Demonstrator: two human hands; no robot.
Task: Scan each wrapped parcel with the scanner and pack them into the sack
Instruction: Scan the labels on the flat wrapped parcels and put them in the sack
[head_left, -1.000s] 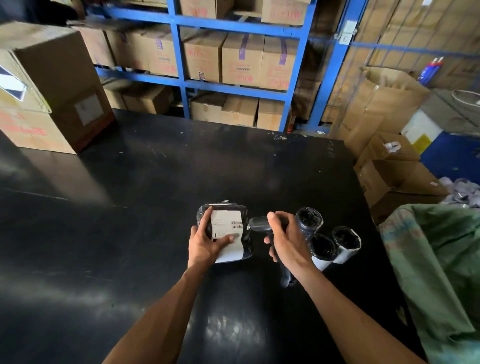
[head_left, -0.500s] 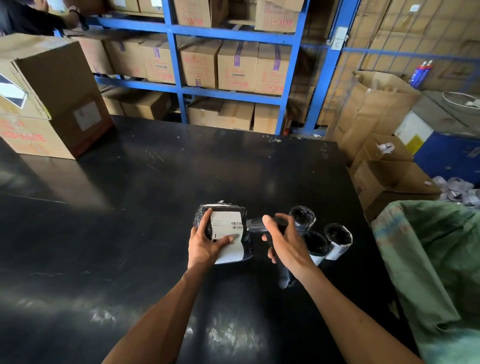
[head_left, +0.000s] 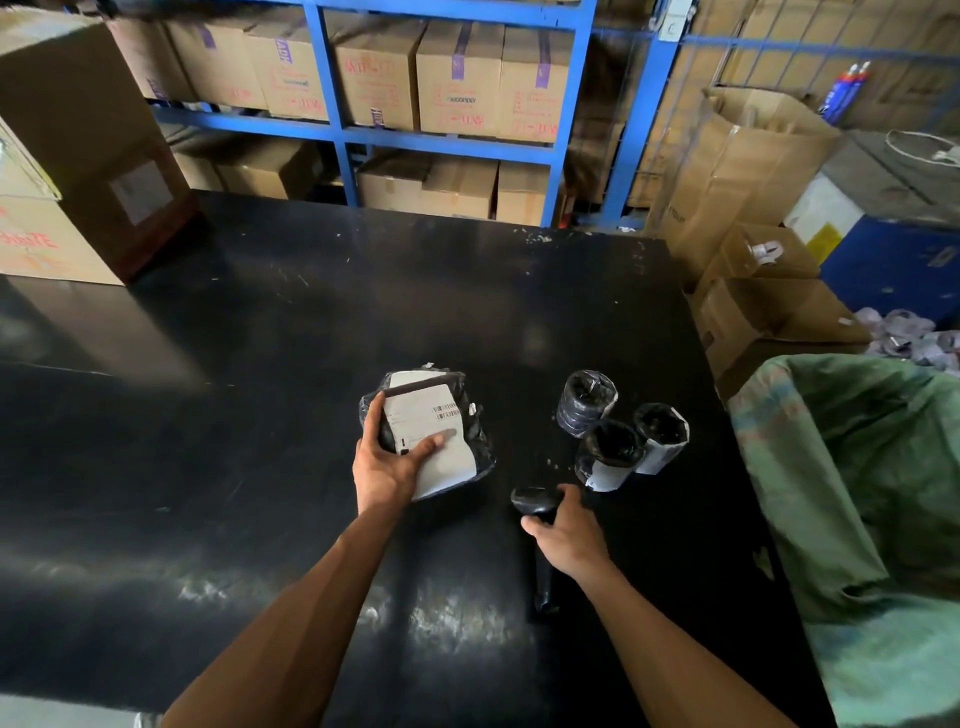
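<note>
My left hand (head_left: 387, 464) grips a black wrapped parcel (head_left: 470, 426) with a white barcode label facing up, thumb pressed on the label, over the black table (head_left: 260, 389). My right hand (head_left: 563, 535) holds the black scanner (head_left: 535, 506) by its handle, low over the table and right of the parcel, its head pointing away from me. Three black rolled parcels (head_left: 605, 444) with white labels lie together just beyond the scanner. The open green sack (head_left: 857, 493) hangs at the table's right edge.
A large cardboard box (head_left: 67, 156) sits on the table's far left corner. Blue shelving (head_left: 447, 140) full of boxes stands behind the table. Open cartons (head_left: 769, 312) are stacked on the floor at the right, beyond the sack.
My right hand has pulled the scanner back toward me and to the right, away from the parcel's label. The left hand still holds the parcel, now tilted slightly.
</note>
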